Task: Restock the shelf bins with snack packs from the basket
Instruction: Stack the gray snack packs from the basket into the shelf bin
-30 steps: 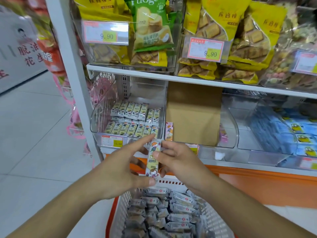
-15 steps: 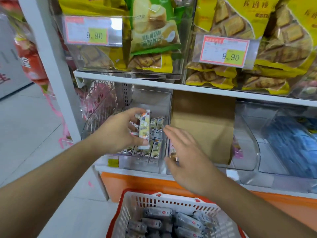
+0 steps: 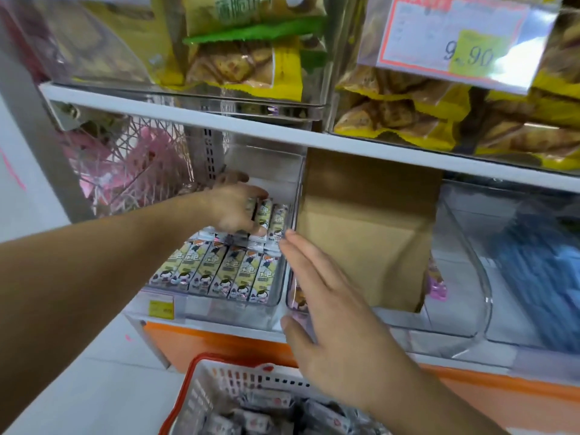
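A clear shelf bin (image 3: 276, 301) on the lower shelf holds two rows of narrow snack packs (image 3: 219, 271) with cartoon print. My left hand (image 3: 233, 211) reaches deep into the bin and grips one snack pack (image 3: 263, 215) at the back row, setting it beside the others. My right hand (image 3: 326, 321) hovers with straight fingers in front of the bin's right wall, holding nothing. The white basket with red rim (image 3: 201, 394) sits below, with several grey snack packs (image 3: 266, 416) inside.
A brown cardboard sheet (image 3: 367, 233) stands in the neighbouring clear bin (image 3: 470, 277). Blue packs (image 3: 539, 277) fill the bin at far right. Yellow and green snack bags (image 3: 244, 58) and a price tag (image 3: 461, 42) sit on the shelf above. Pink items (image 3: 150, 158) hang at left.
My left hand has carried the snack pack from above the basket up into the back of the bin. My right hand let go of it and stays in front. The view moved closer.
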A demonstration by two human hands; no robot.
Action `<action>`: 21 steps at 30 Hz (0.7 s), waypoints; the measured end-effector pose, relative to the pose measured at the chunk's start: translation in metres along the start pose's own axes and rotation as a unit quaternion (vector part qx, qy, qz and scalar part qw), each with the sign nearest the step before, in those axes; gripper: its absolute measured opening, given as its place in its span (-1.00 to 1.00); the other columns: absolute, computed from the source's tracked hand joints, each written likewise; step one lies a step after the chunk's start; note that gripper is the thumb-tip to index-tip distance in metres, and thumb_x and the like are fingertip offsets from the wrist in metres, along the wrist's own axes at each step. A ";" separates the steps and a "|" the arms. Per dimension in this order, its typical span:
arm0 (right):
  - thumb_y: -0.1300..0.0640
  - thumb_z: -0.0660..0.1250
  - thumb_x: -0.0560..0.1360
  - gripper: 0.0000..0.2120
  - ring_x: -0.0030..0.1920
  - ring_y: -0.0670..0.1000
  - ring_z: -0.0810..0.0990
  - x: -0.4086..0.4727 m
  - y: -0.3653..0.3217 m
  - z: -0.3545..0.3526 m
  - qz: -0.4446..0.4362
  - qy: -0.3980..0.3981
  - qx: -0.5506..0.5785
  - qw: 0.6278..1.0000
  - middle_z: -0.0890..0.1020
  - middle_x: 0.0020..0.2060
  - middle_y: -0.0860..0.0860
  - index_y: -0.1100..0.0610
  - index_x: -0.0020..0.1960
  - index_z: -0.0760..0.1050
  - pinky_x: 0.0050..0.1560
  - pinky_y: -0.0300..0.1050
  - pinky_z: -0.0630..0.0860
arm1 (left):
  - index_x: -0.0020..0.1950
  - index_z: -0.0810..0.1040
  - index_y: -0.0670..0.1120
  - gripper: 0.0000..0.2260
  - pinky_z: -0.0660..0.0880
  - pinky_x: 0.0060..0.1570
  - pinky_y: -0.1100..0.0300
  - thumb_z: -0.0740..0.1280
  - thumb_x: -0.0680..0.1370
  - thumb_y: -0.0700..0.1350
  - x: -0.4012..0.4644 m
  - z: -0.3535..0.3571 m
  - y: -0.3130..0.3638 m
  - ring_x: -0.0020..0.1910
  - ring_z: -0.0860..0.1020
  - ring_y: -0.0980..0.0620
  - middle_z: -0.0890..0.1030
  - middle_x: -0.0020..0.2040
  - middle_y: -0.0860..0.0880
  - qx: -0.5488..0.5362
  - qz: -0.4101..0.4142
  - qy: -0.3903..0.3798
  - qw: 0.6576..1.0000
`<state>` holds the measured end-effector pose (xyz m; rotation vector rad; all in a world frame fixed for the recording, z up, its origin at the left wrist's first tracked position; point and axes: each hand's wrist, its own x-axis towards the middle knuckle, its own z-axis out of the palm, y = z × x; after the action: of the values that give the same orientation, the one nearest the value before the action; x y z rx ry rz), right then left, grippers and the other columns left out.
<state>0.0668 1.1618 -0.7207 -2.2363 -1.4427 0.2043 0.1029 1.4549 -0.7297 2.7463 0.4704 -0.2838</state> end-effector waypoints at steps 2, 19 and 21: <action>0.04 0.31 0.66 -0.16 0.64 -0.24 -0.13 0.000 0.000 -0.001 0.001 -0.004 0.008 1.000 -0.26 0.57 -0.49 -0.26 0.68 -0.19 0.64 0.00 0.10 | 0.68 0.13 0.05 -0.14 0.32 0.49 0.04 0.49 0.50 0.21 0.000 0.000 0.001 0.53 0.34 -0.14 0.30 0.61 -0.09 0.008 -0.016 -0.005 1.000; 0.07 0.32 0.63 -0.40 0.59 -0.13 0.15 -0.048 -0.017 0.000 -0.007 0.071 -0.024 0.997 0.23 0.58 -0.19 -0.02 0.64 0.24 0.58 -0.23 0.11 | 0.36 0.58 0.14 -0.66 0.18 0.37 0.26 0.41 0.60 -0.12 -0.198 0.048 0.038 0.36 0.33 0.09 0.43 0.30 0.10 -0.210 0.050 0.291 0.932; 0.10 0.32 0.61 -0.48 0.47 -0.04 0.32 -0.068 -0.016 0.004 0.003 0.055 -0.021 0.998 0.35 0.46 -0.10 0.01 0.56 0.35 0.47 -0.12 0.32 | 0.28 0.62 0.11 -0.69 0.27 0.29 0.35 0.42 0.58 -0.17 -0.226 0.071 0.043 0.26 0.41 0.16 0.46 0.24 0.13 -0.258 0.049 0.310 0.914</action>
<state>0.0224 1.1082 -0.7254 -2.2474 -1.3948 0.0518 -0.1008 1.3261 -0.7261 2.2675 0.4707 0.6685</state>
